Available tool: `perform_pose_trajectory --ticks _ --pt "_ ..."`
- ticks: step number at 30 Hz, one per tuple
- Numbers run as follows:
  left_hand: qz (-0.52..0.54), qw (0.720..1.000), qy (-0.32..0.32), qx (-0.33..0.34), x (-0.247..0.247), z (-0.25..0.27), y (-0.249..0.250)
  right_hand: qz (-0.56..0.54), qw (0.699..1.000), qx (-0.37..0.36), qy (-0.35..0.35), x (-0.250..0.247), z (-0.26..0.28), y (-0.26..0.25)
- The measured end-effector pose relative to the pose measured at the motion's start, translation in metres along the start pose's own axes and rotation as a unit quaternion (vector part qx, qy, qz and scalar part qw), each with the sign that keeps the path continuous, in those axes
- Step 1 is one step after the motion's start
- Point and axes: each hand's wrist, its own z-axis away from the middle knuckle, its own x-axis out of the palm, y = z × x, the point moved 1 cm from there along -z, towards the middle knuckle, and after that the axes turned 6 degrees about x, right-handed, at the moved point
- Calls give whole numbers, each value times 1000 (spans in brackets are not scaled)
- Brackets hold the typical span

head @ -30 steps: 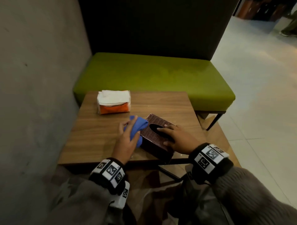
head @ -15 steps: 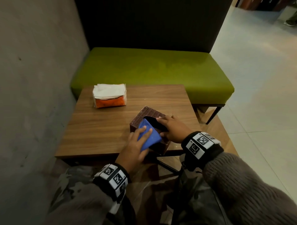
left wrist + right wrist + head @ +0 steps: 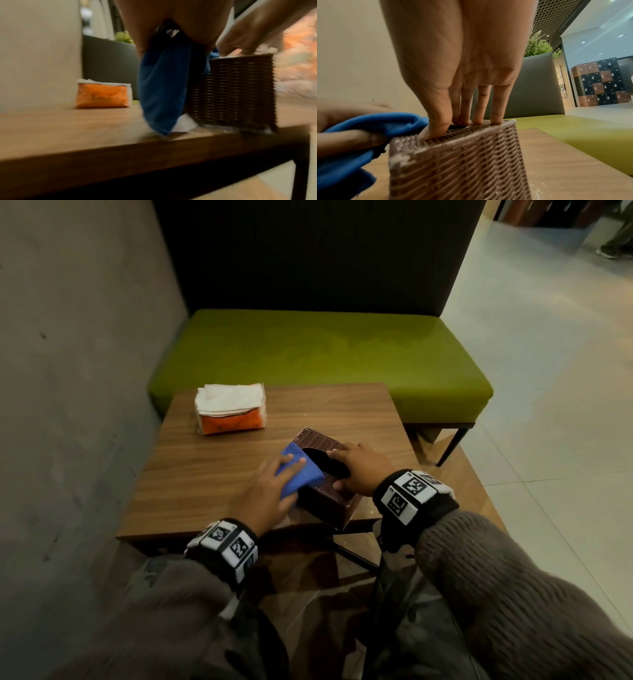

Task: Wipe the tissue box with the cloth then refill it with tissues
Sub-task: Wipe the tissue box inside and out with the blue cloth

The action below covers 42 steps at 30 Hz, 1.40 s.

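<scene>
A brown woven tissue box (image 3: 320,438) (image 3: 231,88) (image 3: 462,162) stands at the front of the wooden table (image 3: 212,474), its near corner at the table's edge. My left hand (image 3: 274,484) (image 3: 171,20) grips a blue cloth (image 3: 301,470) (image 3: 163,88) (image 3: 376,121) and presses it on the box's left top edge and left side. My right hand (image 3: 359,470) (image 3: 462,67) rests on the box's top, straight fingertips (image 3: 477,119) around the dark oval opening (image 3: 325,462). The inside of the box is hidden.
An orange pack of white tissues (image 3: 231,409) (image 3: 102,94) lies at the table's back left. A green bench (image 3: 325,354) stands behind the table, a grey wall (image 3: 75,405) on the left. A white scrap (image 3: 185,121) pokes out under the box.
My left hand has slid the cloth from the box's left side over its near top part and back to the left top edge. My right hand has stayed on the box's top.
</scene>
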Motion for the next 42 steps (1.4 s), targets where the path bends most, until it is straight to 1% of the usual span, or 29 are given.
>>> perform_pose_trajectory --ticks 1,2,3,4,6,7,8,9,10,11,12,13,14,15,16,18,19,20,21,25,27,29,32,35,37,39,42 --pt "16 998 21 -59 -3 -2 -4 -2 1000 3 -2 0 0 0" --pt "21 995 29 -93 -3 -2 -1 -2 1000 4 -1 -1 1 -1" --pt "21 995 22 -100 -1 1 7 -3 1000 3 3 -1 1 -1" --pt "19 997 6 -78 6 6 17 -5 1000 2 9 -1 1 -2" --pt "22 999 -37 25 18 22 40 -11 1000 -3 19 0 1 -3" --pt "23 996 -51 75 23 28 44 -11 1000 -3 20 0 1 -2" --pt "15 992 -60 111 21 28 38 -10 1000 -4 19 0 1 -3" --pt "-8 990 -60 128 17 22 27 -9 1000 -3 16 0 1 -3" --pt "-26 992 -54 108 13 15 13 -8 1000 -2 12 0 2 -3" --pt "-27 997 -39 55 7 8 0 -7 1000 2 7 -1 2 -3" --pt "-14 1000 -17 -14 1 2 -10 -7 1000 6 2 -1 2 -3" --pt "4 998 4 -70 -2 0 -15 -8 1000 9 2 -1 1 -4" --pt "15 995 18 -95 -2 0 -12 -8 1000 9 6 -1 1 -4" --pt "21 995 19 -91 1 3 -2 -7 1000 8 11 0 0 -4" --pt "29 997 3 -67 7 9 14 -7 1000 6 17 1 0 -5" --pt "56 997 -55 6 21 28 49 0 1000 3 26 3 0 -6" --pt "64 995 -71 42 27 35 60 9 999 3 32 3 1 -6" --pt "66 993 -72 64 29 38 62 19 999 5 35 3 2 -6" --pt "60 993 -69 70 27 36 58 25 999 7 36 4 3 -6" --pt "18 997 -64 28 7 23 21 49 997 11 53 7 6 -7" --pt "0 998 -55 24 -4 18 8 73 996 4 44 5 8 -6" --pt "-19 998 -48 26 -13 12 -6 95 995 -14 30 -1 9 -3" --pt "-33 997 -63 9 -25 1 -20 135 989 -50 27 -3 6 -3" --pt "-13 999 -50 -2 -28 0 -16 135 988 -68 22 4 0 -5" --pt "23 1000 -20 -8 -25 13 -7 101 993 -60 -8 5 -5 -1" --pt "34 999 5 7 -21 35 1 83 995 -50 -32 5 -9 3" --pt "55 998 5 24 -16 57 11 65 997 -40 -18 4 -11 5"
